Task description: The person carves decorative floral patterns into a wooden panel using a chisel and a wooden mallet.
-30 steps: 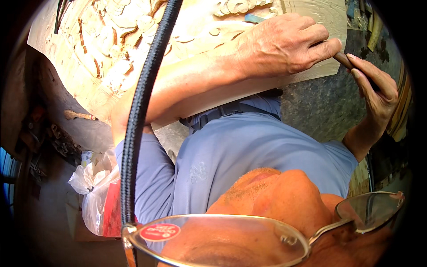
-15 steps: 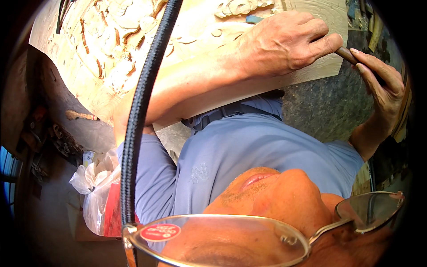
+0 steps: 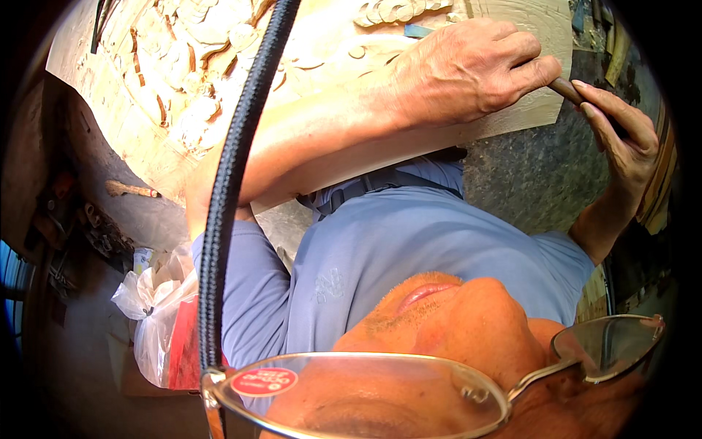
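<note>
My left hand (image 3: 475, 73) is closed in a fist over the right part of a pale carved wooden board (image 3: 512, 121), its forearm lying across the board's near side. Out of that fist, to the right, sticks a round brown wooden tool handle (image 3: 564, 90). The fingers of my right hand (image 3: 621, 132) close around the handle's outer end, just beyond the board's right edge. A flat blue-grey strip (image 3: 418, 31) shows past the left knuckles, roughly in line with the handle. The left hand hides whether the two are joined.
Raised scrolls and leaf shapes (image 3: 197, 66) cover the board's left part. A short wooden stick (image 3: 131, 189) lies by its lower left side. Farther down are a tied clear plastic bag (image 3: 150, 307) and a red box (image 3: 184, 344). Wood strips (image 3: 658, 183) stand at the right.
My right hand and the handle have shifted very slightly left. Both hands keep the same grip, and the left hand has barely moved.
</note>
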{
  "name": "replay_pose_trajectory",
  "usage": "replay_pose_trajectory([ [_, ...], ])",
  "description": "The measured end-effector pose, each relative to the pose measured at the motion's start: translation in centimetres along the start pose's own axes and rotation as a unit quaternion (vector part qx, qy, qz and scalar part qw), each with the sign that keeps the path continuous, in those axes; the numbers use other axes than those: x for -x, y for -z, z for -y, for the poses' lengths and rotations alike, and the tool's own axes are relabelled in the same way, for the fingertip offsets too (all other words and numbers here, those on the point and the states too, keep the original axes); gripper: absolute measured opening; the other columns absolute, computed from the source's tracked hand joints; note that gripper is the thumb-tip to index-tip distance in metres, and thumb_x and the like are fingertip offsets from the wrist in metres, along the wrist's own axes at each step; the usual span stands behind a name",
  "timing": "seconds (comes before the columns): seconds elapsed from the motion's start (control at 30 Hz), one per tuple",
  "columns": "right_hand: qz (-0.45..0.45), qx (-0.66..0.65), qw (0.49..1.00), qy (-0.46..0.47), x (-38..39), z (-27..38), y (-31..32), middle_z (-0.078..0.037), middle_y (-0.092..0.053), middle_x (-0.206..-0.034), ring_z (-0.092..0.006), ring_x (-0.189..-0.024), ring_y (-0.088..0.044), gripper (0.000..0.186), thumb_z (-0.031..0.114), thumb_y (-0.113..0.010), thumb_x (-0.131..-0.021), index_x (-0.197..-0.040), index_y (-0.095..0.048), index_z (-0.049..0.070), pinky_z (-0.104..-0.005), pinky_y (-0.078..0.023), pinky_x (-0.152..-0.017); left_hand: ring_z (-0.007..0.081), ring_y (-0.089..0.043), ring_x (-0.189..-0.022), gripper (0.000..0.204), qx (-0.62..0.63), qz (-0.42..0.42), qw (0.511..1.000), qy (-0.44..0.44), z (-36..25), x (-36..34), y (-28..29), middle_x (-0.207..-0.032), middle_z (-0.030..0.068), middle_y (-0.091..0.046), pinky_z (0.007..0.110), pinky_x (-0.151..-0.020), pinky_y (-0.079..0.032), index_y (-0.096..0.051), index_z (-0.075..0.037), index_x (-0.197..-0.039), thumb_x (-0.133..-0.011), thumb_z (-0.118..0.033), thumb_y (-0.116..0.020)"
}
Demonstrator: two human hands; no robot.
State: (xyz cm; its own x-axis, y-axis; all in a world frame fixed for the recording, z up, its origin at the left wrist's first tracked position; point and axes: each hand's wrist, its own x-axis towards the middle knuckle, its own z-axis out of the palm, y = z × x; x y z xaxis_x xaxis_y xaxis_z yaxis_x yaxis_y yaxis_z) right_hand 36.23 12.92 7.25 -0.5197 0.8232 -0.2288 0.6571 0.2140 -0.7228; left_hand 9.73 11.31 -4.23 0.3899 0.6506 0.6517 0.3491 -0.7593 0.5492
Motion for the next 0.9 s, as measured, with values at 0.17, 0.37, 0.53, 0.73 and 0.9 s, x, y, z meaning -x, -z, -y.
replay_pose_trajectory([
  [0.17,-0.042,0.007,0.997,0.069,0.1,-0.7,-1.3,-0.005,-0.078,-0.1,-0.0015,-0.06,-0.053,0.029,0.002,-0.073,-0.094,-0.123,-0.075,0.003,-0.018,-0.036,-0.049,0.0236,-0.065,-0.082,0.023,0.05,0.012,0.999,0.011,0.3,0.3,-0.1,-0.086,0.007,-0.059,0.036,-0.072,-0.055,-0.064,-0.009,-0.109,-0.087,-0.012,-0.062],
  [0.37,-0.009,-0.017,1.0,0.022,-0.3,-0.8,-0.8,-0.006,-0.078,-0.098,-0.0018,-0.06,-0.054,0.029,0.001,-0.073,-0.094,-0.123,-0.075,0.003,-0.0175,-0.036,-0.049,0.0248,-0.067,-0.083,0.017,0.051,0.0,0.998,0.044,0.1,0.2,-0.1,-0.085,0.0069,-0.06,0.038,-0.07,-0.057,-0.066,-0.009,-0.103,-0.087,-0.011,-0.062],
  [0.53,-0.031,-0.043,0.996,0.077,-1.1,-1.7,-1.7,-0.006,-0.078,-0.098,-0.0016,-0.061,-0.055,0.03,-0.001,-0.073,-0.093,-0.122,-0.075,0.002,-0.017,-0.036,-0.05,0.0254,-0.067,-0.082,0.014,0.047,0.009,0.997,0.058,0.0,0.1,0.1,-0.083,0.0066,-0.06,0.038,-0.067,-0.057,-0.066,-0.009,-0.099,-0.086,-0.011,-0.062],
  [0.73,-0.026,0.008,0.994,0.104,-1.7,-1.0,-1.4,-0.014,-0.078,-0.102,-0.02,-0.085,-0.076,0.027,-0.005,-0.077,-0.087,-0.114,-0.075,-0.004,-0.0275,-0.059,-0.071,0.0221,-0.065,-0.078,0.017,0.012,0.019,0.999,0.034,0.7,-0.2,0.9,-0.081,0.0049,-0.058,0.035,-0.065,-0.056,-0.065,-0.009,-0.1,-0.084,-0.012,-0.065],
  [0.9,-0.059,0.142,0.955,0.252,-1.9,2.2,-1.2,-0.02,-0.078,-0.095,-0.0318,-0.092,-0.078,0.032,-0.011,-0.081,-0.074,-0.106,-0.074,-0.01,-0.0366,-0.063,-0.08,0.0151,-0.058,-0.073,0.028,-0.051,-0.066,0.994,-0.071,0.6,0.2,0.9,-0.08,-0.0002,-0.053,0.029,-0.063,-0.049,-0.067,-0.008,-0.109,-0.083,-0.017,-0.068],
])
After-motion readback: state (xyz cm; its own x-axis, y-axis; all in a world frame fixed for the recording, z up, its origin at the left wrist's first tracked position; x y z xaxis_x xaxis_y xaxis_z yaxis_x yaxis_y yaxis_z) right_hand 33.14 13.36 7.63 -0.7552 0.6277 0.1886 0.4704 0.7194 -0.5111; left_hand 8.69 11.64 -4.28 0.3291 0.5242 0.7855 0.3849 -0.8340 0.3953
